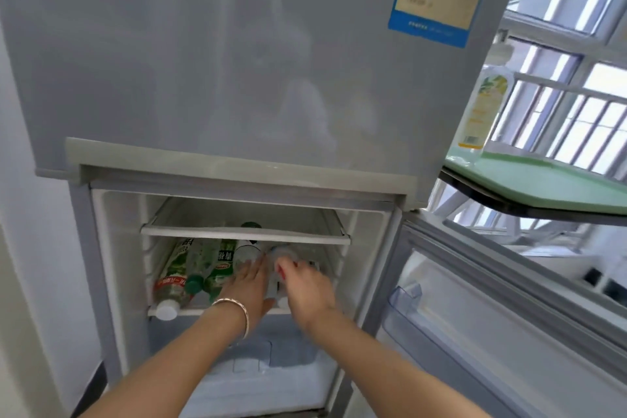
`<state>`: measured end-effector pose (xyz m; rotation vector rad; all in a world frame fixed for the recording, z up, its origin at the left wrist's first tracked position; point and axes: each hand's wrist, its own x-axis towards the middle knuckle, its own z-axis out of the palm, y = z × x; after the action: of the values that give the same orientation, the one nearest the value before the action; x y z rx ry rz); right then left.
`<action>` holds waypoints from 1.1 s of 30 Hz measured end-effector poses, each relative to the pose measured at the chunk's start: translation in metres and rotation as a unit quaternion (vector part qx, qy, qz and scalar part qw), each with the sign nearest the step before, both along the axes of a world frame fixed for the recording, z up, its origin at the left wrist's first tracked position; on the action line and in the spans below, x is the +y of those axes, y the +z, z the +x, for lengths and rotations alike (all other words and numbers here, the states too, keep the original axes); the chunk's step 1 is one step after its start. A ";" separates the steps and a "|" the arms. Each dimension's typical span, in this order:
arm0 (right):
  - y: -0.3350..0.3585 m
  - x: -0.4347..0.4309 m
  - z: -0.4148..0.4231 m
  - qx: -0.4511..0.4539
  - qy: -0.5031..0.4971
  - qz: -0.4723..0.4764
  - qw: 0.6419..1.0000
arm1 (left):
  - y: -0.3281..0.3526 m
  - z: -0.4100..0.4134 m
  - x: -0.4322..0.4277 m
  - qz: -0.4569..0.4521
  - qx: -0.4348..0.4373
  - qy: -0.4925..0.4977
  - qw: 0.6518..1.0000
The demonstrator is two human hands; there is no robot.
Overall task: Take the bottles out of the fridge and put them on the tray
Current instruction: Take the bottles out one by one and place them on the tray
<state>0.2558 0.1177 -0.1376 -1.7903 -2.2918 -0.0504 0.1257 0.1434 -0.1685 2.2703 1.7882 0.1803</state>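
Observation:
The lower fridge compartment stands open, with several bottles lying on its lower shelf (190, 310). A clear bottle with a red and green label and a white cap (171, 278) lies at the left, and two green-labelled bottles (220, 270) lie beside it. Both of my hands reach into the shelf. My left hand (249, 285) rests flat against a white bottle with a dark cap (247, 248). My right hand (307, 285) is curled around a clear bottle (283, 253) lying at the right. A pale green tray (543, 180) sits on a surface at the right with one yellow-labelled bottle (483, 105) standing on it.
The fridge's lower door (492, 326) hangs open to the right, with an empty clear door bin. The shut upper door (237, 54) fills the top of the view. An empty glass shelf (244, 231) sits above the bottles. A barred window is behind the tray.

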 end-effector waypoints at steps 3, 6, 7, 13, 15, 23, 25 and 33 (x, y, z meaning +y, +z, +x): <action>0.025 -0.021 -0.004 -0.008 0.016 0.011 1.000 | 0.019 0.009 -0.010 -0.011 -0.097 0.025 0.995; 0.045 -0.043 -0.002 -0.024 0.029 0.000 0.999 | 0.044 0.013 -0.027 -0.010 -0.125 -0.016 0.992; 0.053 -0.051 -0.001 -0.029 0.034 -0.003 0.999 | 0.055 0.014 -0.034 -0.010 -0.113 -0.043 0.993; 0.107 -0.082 0.020 -0.033 0.034 -0.030 0.998 | 0.094 0.015 -0.053 -0.042 -0.172 -0.119 0.977; 0.130 -0.092 0.028 -0.034 0.025 -0.048 0.998 | 0.113 0.017 -0.061 -0.067 -0.210 -0.129 0.967; 0.229 -0.135 0.069 0.158 -0.093 -0.071 0.981 | 0.196 0.046 -0.102 -0.102 -0.315 -0.173 0.927; 0.249 -0.149 0.082 0.193 -0.116 -0.142 0.964 | 0.220 0.056 -0.111 -0.087 -0.336 -0.191 0.918; 0.257 -0.155 0.138 0.295 -0.071 -0.233 0.924 | 0.324 0.107 -0.128 -0.028 -0.433 -0.210 0.876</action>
<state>0.3941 -0.0376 0.1192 -1.8287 -1.8197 0.9490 0.2327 0.0152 0.1557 1.9665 0.8135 0.8768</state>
